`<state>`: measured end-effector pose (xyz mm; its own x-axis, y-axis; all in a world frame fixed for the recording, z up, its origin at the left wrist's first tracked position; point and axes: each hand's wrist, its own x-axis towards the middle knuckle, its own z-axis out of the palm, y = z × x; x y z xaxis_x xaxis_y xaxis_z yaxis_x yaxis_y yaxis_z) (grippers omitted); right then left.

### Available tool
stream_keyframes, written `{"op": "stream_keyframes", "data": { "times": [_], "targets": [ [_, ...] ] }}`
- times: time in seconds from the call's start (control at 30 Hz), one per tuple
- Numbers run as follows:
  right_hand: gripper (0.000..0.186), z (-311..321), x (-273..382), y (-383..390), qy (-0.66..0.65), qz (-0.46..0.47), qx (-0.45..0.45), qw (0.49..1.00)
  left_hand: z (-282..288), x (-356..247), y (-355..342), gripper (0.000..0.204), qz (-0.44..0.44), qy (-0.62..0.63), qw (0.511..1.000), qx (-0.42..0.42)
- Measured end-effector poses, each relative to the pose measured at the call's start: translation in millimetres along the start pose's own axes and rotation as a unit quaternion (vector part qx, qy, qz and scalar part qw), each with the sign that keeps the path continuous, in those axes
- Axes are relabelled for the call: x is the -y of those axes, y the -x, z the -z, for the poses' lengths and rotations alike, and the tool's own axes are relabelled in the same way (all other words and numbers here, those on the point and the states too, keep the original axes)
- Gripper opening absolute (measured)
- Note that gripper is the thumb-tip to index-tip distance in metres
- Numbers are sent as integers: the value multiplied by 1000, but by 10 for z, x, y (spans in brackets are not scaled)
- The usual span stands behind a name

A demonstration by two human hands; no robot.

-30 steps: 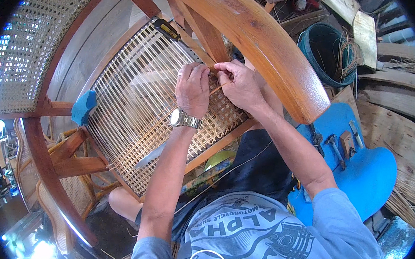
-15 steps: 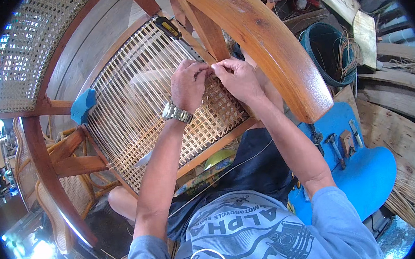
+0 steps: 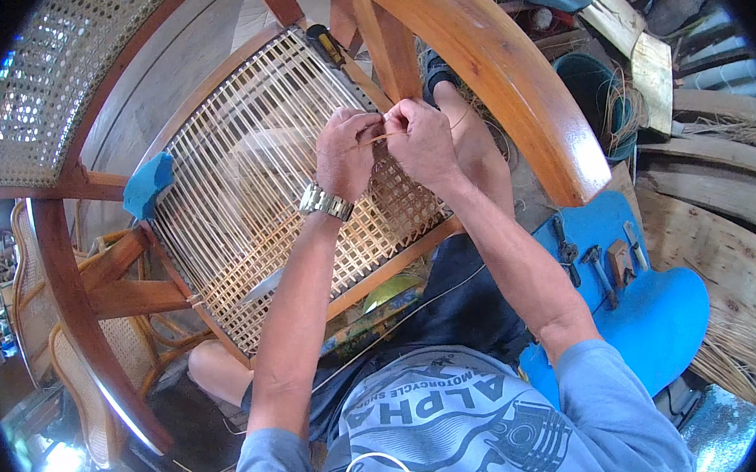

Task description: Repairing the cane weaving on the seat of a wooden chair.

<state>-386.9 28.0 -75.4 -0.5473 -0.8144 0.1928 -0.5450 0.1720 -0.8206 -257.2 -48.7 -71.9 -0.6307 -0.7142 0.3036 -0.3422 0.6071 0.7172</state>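
My left hand [image 3: 347, 157], with a metal watch [image 3: 326, 202] at the wrist, is closed at the right side of a wooden chair's seat. Pinched fingers of my right hand [image 3: 422, 144] sit just beside it. A thin cane strand [image 3: 377, 138] runs between the two hands, both gripping it. Below them is the woven cane seat [image 3: 308, 250], closely latticed along its near side. Farther back it has only parallel strands. A tool with a black and yellow handle [image 3: 324, 45] rests at the seat's far right corner.
The chair's curved armrest [image 3: 507, 75] arches past my right hand. A blue piece of material [image 3: 149, 187] hangs on the left seat corner. To the right are a teal bucket [image 3: 584, 87] and a blue plastic surface [image 3: 660, 320] bearing a hammer [image 3: 600, 273] and other tools.
My right hand has turned and curled its fingers more, and the cane strand now shows between both hands. The whole view has shifted slightly.
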Motion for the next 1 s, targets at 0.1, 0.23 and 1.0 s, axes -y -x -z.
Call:
{"op": "stream_keyframes", "data": {
  "times": [0.1, 0.23, 1.0],
  "targets": [
    [14, 13, -9, 10, -25, -9, 1, 1000, -31, 23, 8, 11, 25, 9, 999, -20],
    [16, 92, -20, -17, -66, -83, 44, 993, -49, 23, 14, 11, 13, -5, 1000, -17],
    [22, -40, -140, 7, -154, -177, 21, 972, -40, -94, 33, 11, 34, 1, 999, 11]
  ]
}}
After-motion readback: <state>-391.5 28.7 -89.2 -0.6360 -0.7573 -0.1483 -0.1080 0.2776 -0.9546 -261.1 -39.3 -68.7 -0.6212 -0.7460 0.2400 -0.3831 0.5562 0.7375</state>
